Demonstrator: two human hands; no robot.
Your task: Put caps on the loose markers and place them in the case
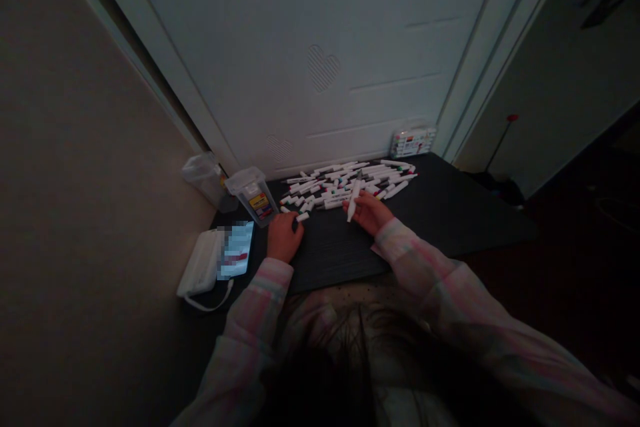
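My right hand [374, 212] is closed around a white marker [353, 201], which it holds tilted above the front of the pile. The marker's upper end looks dark and narrow, like a bare tip. Farther left, my left hand [285, 237] rests low over the dark tabletop with its fingers curled. A short white marker cap [303, 217] pokes out at its fingertips. Behind both hands lies a loose heap of white markers [340, 180], with several loose caps [299, 201] at its left side.
Two clear plastic bins, a front one [253, 195] with a yellow label and a rear one [204, 177], stand at left. Nearer are a lit phone [236, 250] and a white cabled device [203, 263]. A marker case [414, 141] leans against the white door [370, 107].
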